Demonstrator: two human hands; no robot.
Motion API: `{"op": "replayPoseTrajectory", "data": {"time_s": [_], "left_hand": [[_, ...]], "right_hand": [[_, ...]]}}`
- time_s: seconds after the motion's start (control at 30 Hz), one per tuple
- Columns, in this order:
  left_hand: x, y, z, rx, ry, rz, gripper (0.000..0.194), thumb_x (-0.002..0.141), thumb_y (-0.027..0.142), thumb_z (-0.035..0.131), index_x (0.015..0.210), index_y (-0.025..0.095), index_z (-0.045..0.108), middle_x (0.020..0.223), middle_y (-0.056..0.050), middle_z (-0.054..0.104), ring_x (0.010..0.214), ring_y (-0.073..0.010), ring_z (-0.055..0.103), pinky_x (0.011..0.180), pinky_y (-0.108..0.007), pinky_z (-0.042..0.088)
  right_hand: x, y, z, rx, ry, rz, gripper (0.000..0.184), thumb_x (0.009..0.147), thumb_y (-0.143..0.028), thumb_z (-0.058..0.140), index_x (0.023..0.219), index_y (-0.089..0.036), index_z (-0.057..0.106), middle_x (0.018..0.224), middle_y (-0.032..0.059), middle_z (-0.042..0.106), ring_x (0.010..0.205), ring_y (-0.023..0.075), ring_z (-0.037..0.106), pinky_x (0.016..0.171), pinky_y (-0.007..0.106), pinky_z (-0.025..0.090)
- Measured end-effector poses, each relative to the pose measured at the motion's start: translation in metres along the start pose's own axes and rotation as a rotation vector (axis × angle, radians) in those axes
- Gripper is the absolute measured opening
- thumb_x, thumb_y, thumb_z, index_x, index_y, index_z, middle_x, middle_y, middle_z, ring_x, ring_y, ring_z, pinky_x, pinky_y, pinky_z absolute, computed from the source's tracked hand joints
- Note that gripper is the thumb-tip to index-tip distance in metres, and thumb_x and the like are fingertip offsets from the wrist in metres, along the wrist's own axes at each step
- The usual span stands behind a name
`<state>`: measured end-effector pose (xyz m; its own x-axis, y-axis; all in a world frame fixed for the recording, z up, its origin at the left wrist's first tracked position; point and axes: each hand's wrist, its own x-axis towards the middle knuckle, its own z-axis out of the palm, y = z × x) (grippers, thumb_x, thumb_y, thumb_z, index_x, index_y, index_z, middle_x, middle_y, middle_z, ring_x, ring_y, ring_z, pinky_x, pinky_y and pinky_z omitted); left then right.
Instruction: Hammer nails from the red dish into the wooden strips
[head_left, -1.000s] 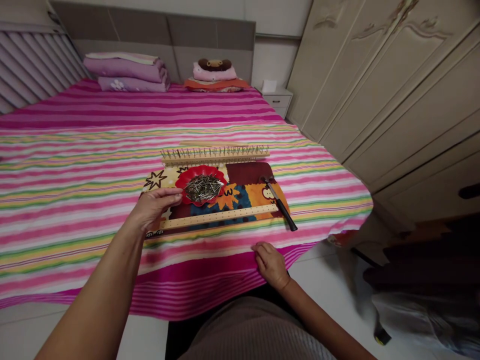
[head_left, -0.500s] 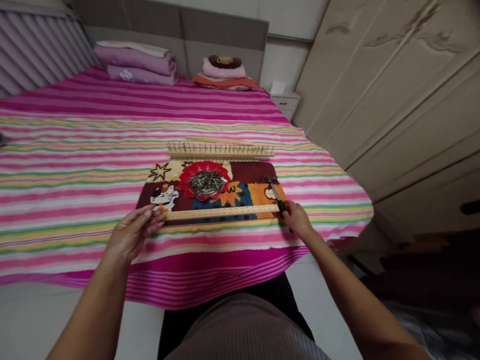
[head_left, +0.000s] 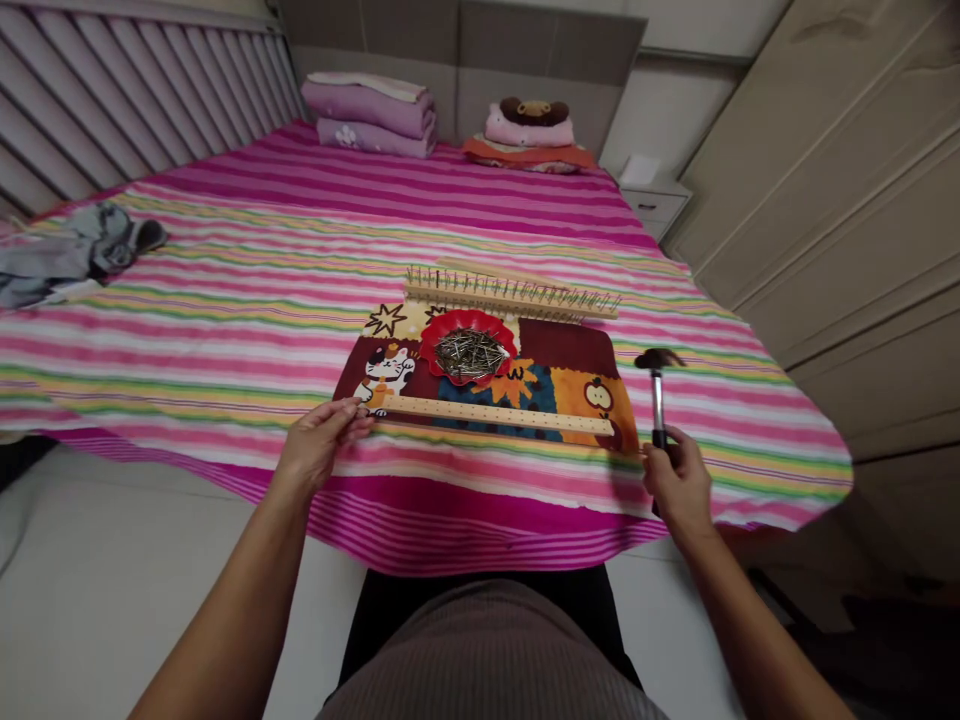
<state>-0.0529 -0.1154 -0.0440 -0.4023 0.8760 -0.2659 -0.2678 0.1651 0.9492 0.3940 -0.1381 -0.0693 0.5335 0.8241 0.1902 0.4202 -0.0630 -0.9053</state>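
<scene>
My right hand [head_left: 681, 480] is closed round the dark handle of a hammer [head_left: 658, 400], its head raised beyond the right end of a wooden strip. That pale wooden strip [head_left: 495, 413], dotted with small holes, lies across the front of a patterned mat [head_left: 574, 350]. At the strip's left end, my left hand [head_left: 326, 437] has its thumb and fingers pinched together; whether a small thing is also between them I cannot tell. Behind the strip, a red scalloped bowl [head_left: 429, 352] holds a heap of nails [head_left: 471, 353].
Along the mat's far edge lies a wooden strip studded with upright nails [head_left: 517, 293]. Grey clothing [head_left: 82, 250] is at the left on the striped bedspread [head_left: 262, 290]. Folded purple bedding [head_left: 371, 110] and a pink stack [head_left: 529, 130] stand by the headboard. A wardrobe [head_left: 825, 220] rises at right.
The hammer has moved from over the mat's right side to beyond it, more upright in my right hand. My left hand stays by the strip's left end. The view has shifted left.
</scene>
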Motion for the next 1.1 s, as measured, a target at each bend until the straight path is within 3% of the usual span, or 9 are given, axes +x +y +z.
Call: {"op": "replayPoseTrajectory", "data": {"time_s": [0.1,0.33,0.63,0.83,1.1], "left_hand": [[0.007,-0.002,0.004,0.076,0.03,0.039,0.031,0.051,0.031,0.08,0.074,0.013,0.067,0.065,-0.003,0.068,0.059,-0.0142,0.065,0.057,-0.025,0.055],[0.025,0.0,0.026,0.142,0.087,0.17,0.032,0.05,0.038,0.077,0.07,0.014,0.067,0.064,0.0,0.064,0.06,-0.0102,0.057,0.055,-0.022,0.047],[0.033,-0.011,0.032,0.121,0.05,0.198,0.031,0.051,0.036,0.076,0.072,0.015,0.067,0.065,0.0,0.066,0.064,-0.0131,0.061,0.073,-0.031,0.051],[0.033,-0.019,0.034,0.22,0.047,0.228,0.022,0.059,0.034,0.071,0.073,0.017,0.068,0.074,-0.002,0.07,0.072,-0.0154,0.064,0.075,-0.029,0.051],[0.029,-0.031,0.023,0.25,0.074,0.302,0.022,0.063,0.036,0.071,0.077,0.019,0.07,0.083,-0.001,0.072,0.082,-0.0161,0.065,0.082,-0.029,0.05]], "right_hand": [[-0.035,-0.023,-0.001,0.231,-0.086,0.104,0.03,0.077,-0.041,0.06,0.099,-0.02,0.055,0.055,-0.0095,0.045,0.038,0.0077,0.038,0.035,0.02,0.031],[-0.081,-0.053,0.018,0.294,-0.254,0.106,0.024,0.081,-0.039,0.06,0.096,-0.021,0.056,0.052,-0.0091,0.045,0.039,0.0082,0.039,0.037,0.02,0.032],[-0.109,-0.054,0.048,0.25,-0.483,0.084,0.028,0.084,-0.044,0.056,0.097,-0.019,0.058,0.054,-0.0078,0.043,0.044,0.0095,0.04,0.041,0.021,0.033],[-0.117,-0.052,0.054,0.155,-0.546,0.037,0.026,0.086,-0.042,0.053,0.098,-0.02,0.059,0.058,-0.0064,0.043,0.048,0.0101,0.039,0.044,0.022,0.032],[-0.12,-0.053,0.061,0.153,-0.617,0.04,0.027,0.088,-0.043,0.051,0.101,-0.02,0.058,0.056,-0.0075,0.042,0.046,0.0101,0.037,0.044,0.023,0.03]]}}
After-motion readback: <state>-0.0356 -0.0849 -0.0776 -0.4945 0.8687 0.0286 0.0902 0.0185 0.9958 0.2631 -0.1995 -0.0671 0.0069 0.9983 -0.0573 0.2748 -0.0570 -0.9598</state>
